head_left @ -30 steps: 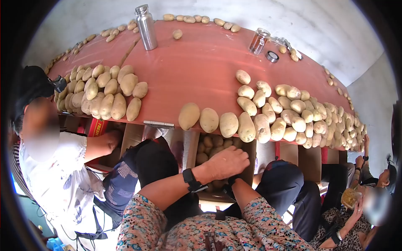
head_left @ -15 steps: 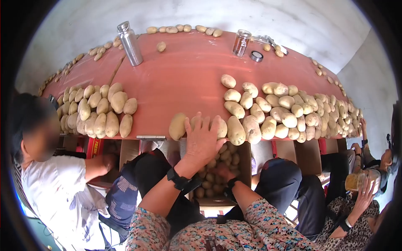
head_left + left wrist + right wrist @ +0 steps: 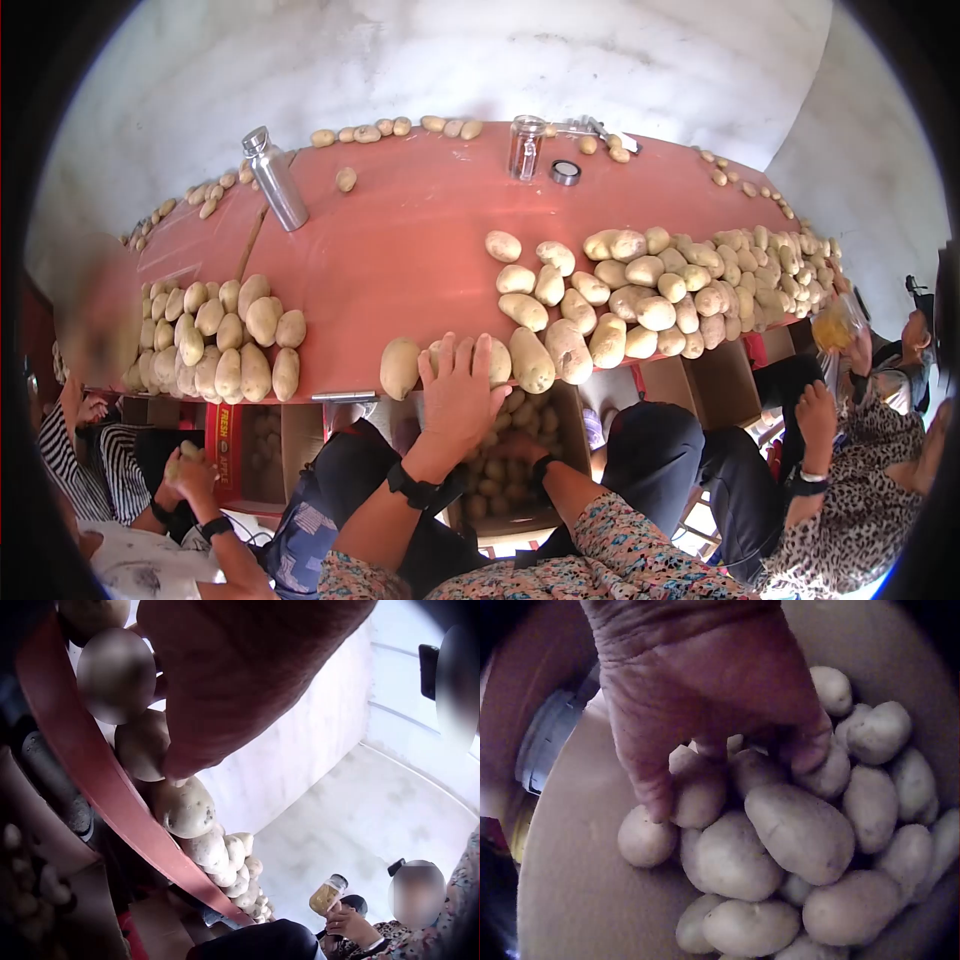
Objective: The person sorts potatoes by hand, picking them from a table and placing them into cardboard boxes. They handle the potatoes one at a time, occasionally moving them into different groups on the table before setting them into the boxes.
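Note:
In the head view my left hand lies over the row of potatoes at the table's near edge, its fingers straight and spread. One large potato sits just left of that hand, and another potato lies to its right. The left wrist view has the palm partly covering potatoes along the edge. Down in a cardboard box below the table, my right hand reaches among loose potatoes. Its thumb touches a small round potato, and the fingers stand apart over others, with some fingertips hidden.
A big heap of potatoes covers the table's right side; a smaller pile lies left. Farther back stand a steel bottle, a glass jar and its lid. People sit on both sides, near more boxes.
My left hand moved from above the box up onto the potatoes at the table edge. My right hand, earlier hidden behind it, now shows in the box. The head view tilted up and shifted right.

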`<state>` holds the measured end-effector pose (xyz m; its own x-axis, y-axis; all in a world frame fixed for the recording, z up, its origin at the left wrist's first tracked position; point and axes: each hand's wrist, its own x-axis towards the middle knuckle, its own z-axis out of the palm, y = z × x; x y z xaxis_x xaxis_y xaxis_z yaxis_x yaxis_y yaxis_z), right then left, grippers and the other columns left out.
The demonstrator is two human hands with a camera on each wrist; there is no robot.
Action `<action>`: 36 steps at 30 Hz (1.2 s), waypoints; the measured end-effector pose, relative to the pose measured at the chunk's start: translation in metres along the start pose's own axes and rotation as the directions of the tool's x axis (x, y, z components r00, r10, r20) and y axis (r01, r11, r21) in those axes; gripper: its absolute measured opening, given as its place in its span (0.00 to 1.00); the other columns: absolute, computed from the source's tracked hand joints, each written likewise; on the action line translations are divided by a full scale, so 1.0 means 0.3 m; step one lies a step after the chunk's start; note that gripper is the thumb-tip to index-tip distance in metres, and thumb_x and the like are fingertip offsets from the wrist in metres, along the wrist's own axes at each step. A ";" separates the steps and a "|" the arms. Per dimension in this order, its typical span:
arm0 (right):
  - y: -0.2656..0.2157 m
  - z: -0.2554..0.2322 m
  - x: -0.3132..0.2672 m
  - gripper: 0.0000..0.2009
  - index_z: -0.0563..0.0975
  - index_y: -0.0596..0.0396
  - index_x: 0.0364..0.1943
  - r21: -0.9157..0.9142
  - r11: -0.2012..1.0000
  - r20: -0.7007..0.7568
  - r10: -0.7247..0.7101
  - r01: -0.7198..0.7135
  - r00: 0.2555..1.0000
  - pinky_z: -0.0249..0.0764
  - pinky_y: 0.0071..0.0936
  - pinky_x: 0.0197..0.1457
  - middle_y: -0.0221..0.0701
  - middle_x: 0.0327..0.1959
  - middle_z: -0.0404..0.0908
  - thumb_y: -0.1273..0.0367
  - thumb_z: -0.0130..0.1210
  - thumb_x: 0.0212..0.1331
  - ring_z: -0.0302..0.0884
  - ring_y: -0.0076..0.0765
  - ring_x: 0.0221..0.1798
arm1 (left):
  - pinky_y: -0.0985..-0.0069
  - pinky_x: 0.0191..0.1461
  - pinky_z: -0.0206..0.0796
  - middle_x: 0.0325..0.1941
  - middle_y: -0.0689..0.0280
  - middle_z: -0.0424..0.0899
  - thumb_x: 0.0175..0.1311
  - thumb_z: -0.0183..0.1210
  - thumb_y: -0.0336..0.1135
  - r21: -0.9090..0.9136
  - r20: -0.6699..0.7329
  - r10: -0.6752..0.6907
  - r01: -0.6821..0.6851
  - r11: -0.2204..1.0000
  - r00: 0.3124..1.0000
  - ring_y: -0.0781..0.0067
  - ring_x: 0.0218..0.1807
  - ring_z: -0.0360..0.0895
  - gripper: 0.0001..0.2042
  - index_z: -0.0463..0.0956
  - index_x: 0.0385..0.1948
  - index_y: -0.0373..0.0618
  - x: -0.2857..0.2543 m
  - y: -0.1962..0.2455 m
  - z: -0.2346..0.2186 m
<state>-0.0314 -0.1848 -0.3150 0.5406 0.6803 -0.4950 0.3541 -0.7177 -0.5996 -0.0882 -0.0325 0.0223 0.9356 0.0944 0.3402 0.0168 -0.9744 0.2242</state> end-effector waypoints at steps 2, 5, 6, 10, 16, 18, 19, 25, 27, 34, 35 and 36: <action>-0.151 -0.152 -0.157 0.38 0.78 0.53 0.55 0.133 0.991 0.091 -0.011 -0.001 0.996 0.69 0.38 0.63 0.42 0.59 0.78 0.37 0.56 0.49 0.75 0.45 0.62 | 0.46 0.69 0.47 0.63 0.55 0.69 0.55 0.66 0.47 -0.029 -0.039 -0.001 0.000 1.000 0.999 0.47 0.70 0.59 0.34 0.66 0.62 0.40 0.005 0.000 0.005; -0.125 -0.083 -0.088 0.36 0.77 0.51 0.57 0.083 0.996 0.074 -0.047 0.040 0.996 0.69 0.38 0.63 0.41 0.59 0.78 0.39 0.56 0.51 0.76 0.46 0.61 | 0.46 0.69 0.48 0.65 0.53 0.66 0.56 0.65 0.45 -0.068 -0.112 -0.007 -0.001 0.998 0.994 0.46 0.70 0.59 0.31 0.68 0.59 0.39 0.003 -0.015 -0.001; -0.147 -0.101 -0.107 0.36 0.77 0.51 0.57 0.074 0.996 0.072 -0.051 0.046 0.996 0.69 0.38 0.63 0.41 0.59 0.78 0.39 0.56 0.51 0.76 0.46 0.61 | 0.47 0.69 0.49 0.65 0.51 0.65 0.56 0.65 0.43 -0.086 -0.150 -0.004 -0.009 0.996 0.989 0.45 0.70 0.59 0.29 0.69 0.58 0.39 0.005 -0.023 -0.004; -0.255 -0.181 -0.222 0.35 0.74 0.55 0.58 0.079 0.992 0.088 0.090 -0.097 0.992 0.71 0.38 0.61 0.43 0.58 0.78 0.44 0.59 0.52 0.76 0.46 0.59 | 0.47 0.67 0.52 0.65 0.50 0.65 0.55 0.65 0.42 -0.129 -0.203 -0.009 -0.017 0.992 0.979 0.46 0.70 0.58 0.26 0.72 0.54 0.38 0.006 -0.054 0.003; -0.434 -0.346 -0.447 0.35 0.70 0.57 0.61 0.410 0.909 0.064 0.050 -0.072 0.997 0.74 0.29 0.49 0.37 0.49 0.80 0.50 0.63 0.53 0.77 0.34 0.46 | 0.50 0.66 0.55 0.63 0.50 0.66 0.54 0.65 0.37 -0.199 -0.279 -0.043 -0.014 0.980 0.959 0.45 0.69 0.60 0.24 0.73 0.52 0.37 0.026 -0.090 -0.005; -0.534 -0.455 -0.556 0.34 0.69 0.57 0.61 0.512 0.851 0.163 0.040 -0.119 0.986 0.74 0.26 0.46 0.33 0.47 0.79 0.51 0.63 0.54 0.76 0.29 0.43 | 0.50 0.66 0.55 0.63 0.50 0.66 0.55 0.64 0.36 -0.203 -0.324 -0.071 0.004 0.979 0.943 0.44 0.68 0.61 0.22 0.73 0.51 0.37 0.027 -0.106 -0.005; -0.593 -0.518 -0.627 0.34 0.69 0.58 0.61 0.575 0.818 0.162 -0.076 -0.031 0.984 0.72 0.24 0.45 0.31 0.45 0.78 0.52 0.64 0.54 0.74 0.26 0.41 | 0.50 0.66 0.55 0.63 0.50 0.66 0.55 0.64 0.36 -0.212 -0.318 -0.083 0.015 0.977 0.944 0.44 0.68 0.61 0.22 0.73 0.51 0.37 0.021 -0.111 -0.005; -0.727 -0.725 -0.843 0.30 0.70 0.59 0.60 0.683 0.698 -0.076 -0.222 0.213 0.972 0.72 0.22 0.39 0.32 0.45 0.78 0.59 0.64 0.55 0.73 0.24 0.36 | 0.50 0.67 0.56 0.61 0.49 0.68 0.55 0.64 0.32 -0.272 -0.338 -0.105 0.010 0.962 0.935 0.42 0.66 0.62 0.20 0.72 0.50 0.38 0.010 -0.106 -0.031; -0.754 -0.819 -0.859 0.30 0.71 0.60 0.59 0.656 0.704 -0.183 -0.201 0.272 0.962 0.73 0.22 0.38 0.32 0.45 0.78 0.59 0.64 0.55 0.74 0.25 0.36 | 0.50 0.67 0.54 0.62 0.51 0.67 0.57 0.63 0.35 -0.245 -0.304 -0.097 0.020 0.969 0.948 0.45 0.69 0.60 0.20 0.73 0.50 0.38 0.004 -0.110 -0.029; -0.640 -1.160 -0.589 0.31 0.72 0.64 0.57 0.444 0.812 -0.646 -0.002 0.379 0.763 0.82 0.32 0.42 0.38 0.51 0.77 0.55 0.63 0.56 0.77 0.35 0.51 | 0.50 0.67 0.54 0.62 0.51 0.67 0.57 0.63 0.36 -0.260 -0.305 -0.105 0.024 0.965 0.947 0.46 0.69 0.60 0.19 0.73 0.49 0.39 -0.009 -0.099 -0.031; -0.600 -1.208 -0.527 0.31 0.72 0.64 0.57 0.438 0.816 -0.647 -0.007 0.378 0.763 0.82 0.32 0.42 0.38 0.51 0.77 0.55 0.63 0.56 0.77 0.35 0.51 | 0.51 0.66 0.54 0.62 0.52 0.67 0.57 0.64 0.36 -0.256 -0.291 -0.104 0.027 0.966 0.951 0.47 0.69 0.59 0.19 0.73 0.49 0.40 -0.014 -0.096 -0.040; -0.559 -1.256 -0.461 0.32 0.72 0.65 0.57 0.409 0.856 -0.681 0.054 0.317 0.731 0.81 0.34 0.44 0.40 0.51 0.78 0.54 0.63 0.55 0.78 0.37 0.52 | 0.51 0.66 0.54 0.63 0.52 0.66 0.57 0.64 0.36 -0.250 -0.276 -0.104 0.033 0.968 0.956 0.47 0.69 0.59 0.19 0.73 0.49 0.40 -0.013 -0.094 -0.046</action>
<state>0.1219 -0.2146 0.0909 0.9335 0.3570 0.0338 0.1626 -0.3373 -0.9272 -0.0973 -0.0027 0.0272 0.7951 0.2475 0.5536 -0.0411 -0.8889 0.4563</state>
